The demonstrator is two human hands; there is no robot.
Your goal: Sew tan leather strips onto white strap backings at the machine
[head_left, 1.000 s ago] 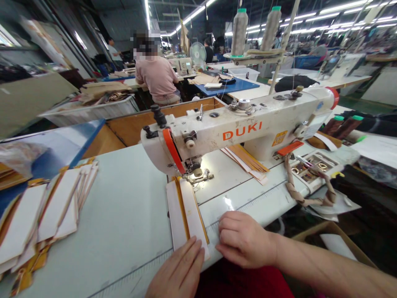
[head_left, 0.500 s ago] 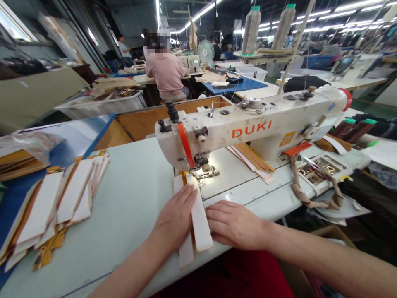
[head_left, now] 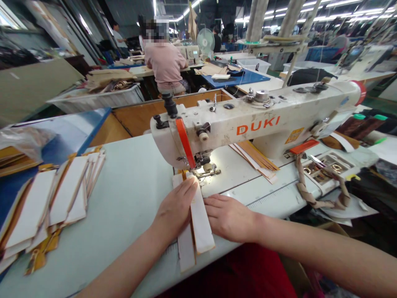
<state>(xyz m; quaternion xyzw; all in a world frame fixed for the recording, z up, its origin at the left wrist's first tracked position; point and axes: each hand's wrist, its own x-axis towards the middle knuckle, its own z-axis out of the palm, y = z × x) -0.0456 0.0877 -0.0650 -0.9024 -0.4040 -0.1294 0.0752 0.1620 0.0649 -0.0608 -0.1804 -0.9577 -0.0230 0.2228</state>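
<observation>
A white-faced strip (head_left: 203, 236) with mustard edges lies under the head of the sewing machine (head_left: 217, 124), overlapping a second pale strip (head_left: 186, 246) on its left. My left hand (head_left: 176, 207) lies flat across both, fingers stretched out and fingertips close to the presser foot (head_left: 204, 170). Along the front strip's right edge rests my right hand (head_left: 229, 217), palm down with fingers extended, touching the edge. The needle is not clearly visible behind the machine head.
Stacked white and mustard strips (head_left: 32, 207) with metal clasps lie on the table's left side. More strips (head_left: 256, 157) sit under the machine arm. A parts tray (head_left: 325, 171) stands at right. Ahead, a person in a pink shirt (head_left: 164, 62) sits at another machine.
The view has shifted slightly, bringing the machine a little closer. My left fingertips are a touch nearer the presser foot. My right hand stays beside the strip.
</observation>
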